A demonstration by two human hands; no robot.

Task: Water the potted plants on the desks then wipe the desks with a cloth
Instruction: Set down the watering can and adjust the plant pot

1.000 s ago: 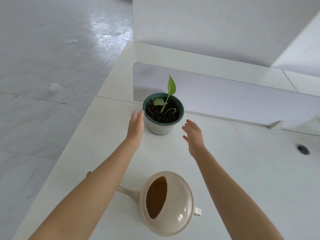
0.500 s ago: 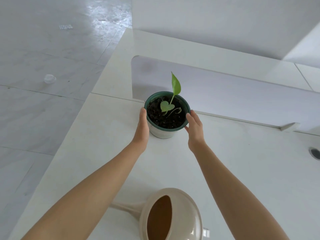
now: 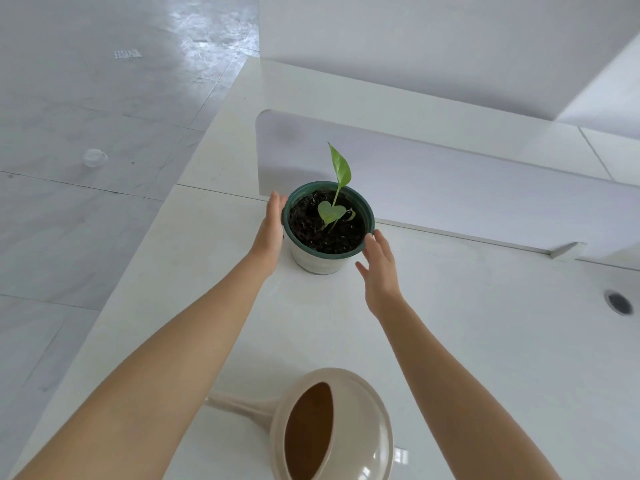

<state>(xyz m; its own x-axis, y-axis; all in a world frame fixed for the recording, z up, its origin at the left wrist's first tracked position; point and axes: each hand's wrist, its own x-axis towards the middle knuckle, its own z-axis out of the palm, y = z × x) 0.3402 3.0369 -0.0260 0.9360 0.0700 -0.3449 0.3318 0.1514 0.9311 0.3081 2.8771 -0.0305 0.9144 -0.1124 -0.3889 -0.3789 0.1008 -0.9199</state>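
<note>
A small green-rimmed white pot (image 3: 317,263) with dark soil and a young green plant (image 3: 337,188) stands on the white desk (image 3: 485,341) by the divider. My left hand (image 3: 268,233) lies flat against the pot's left side, fingers together. My right hand (image 3: 379,268) is at the pot's front right with fingers spread; only a fingertip touches the rim and the thumb is off the pot. A beige watering can (image 3: 332,427) sits on the desk near me between my forearms, spout pointing left. No cloth is in view.
A white divider panel (image 3: 450,188) runs behind the pot. A round cable hole (image 3: 619,302) is in the desk at the right. The desk's left edge drops to a grey tiled floor (image 3: 86,220), where a small clear object (image 3: 94,156) lies.
Both hands reached forward from apart and closed in on the pot. The plant's leaves have turned. My right hand has since loosened and spread its fingers.
</note>
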